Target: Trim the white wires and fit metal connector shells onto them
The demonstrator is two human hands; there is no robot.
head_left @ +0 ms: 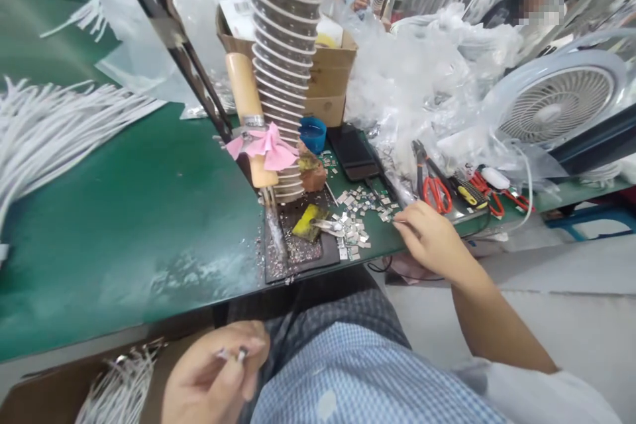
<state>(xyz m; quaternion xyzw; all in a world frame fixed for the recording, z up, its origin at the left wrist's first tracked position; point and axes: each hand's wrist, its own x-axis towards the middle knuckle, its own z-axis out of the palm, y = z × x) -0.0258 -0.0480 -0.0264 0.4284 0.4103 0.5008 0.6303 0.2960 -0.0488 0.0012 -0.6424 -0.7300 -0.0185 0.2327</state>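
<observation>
Low in front of my lap, my left hand [216, 371] is closed in a pinch on a small white part with a metal end [242, 353]; its exact kind is too small to tell. At the bench's front edge, my right hand [434, 242] has its thumb and fingers drawn together beside a scatter of small circuit boards [355, 228]. What those fingertips hold, if anything, does not show. A soldering iron with a wooden handle [243, 86], tied with pink cloth [273, 149], points down at a dark pad [303, 268] bearing a yellow sponge [309, 222].
A ribbed clear hose [283, 33] rises behind the iron. Beyond are a phone [352, 152], a blue cup [313, 136], a cardboard box [330, 76], red-handled pliers [437, 193] and a fan [556, 103]. White cables [64, 132] lie left; more cables [122, 384] fill a box below.
</observation>
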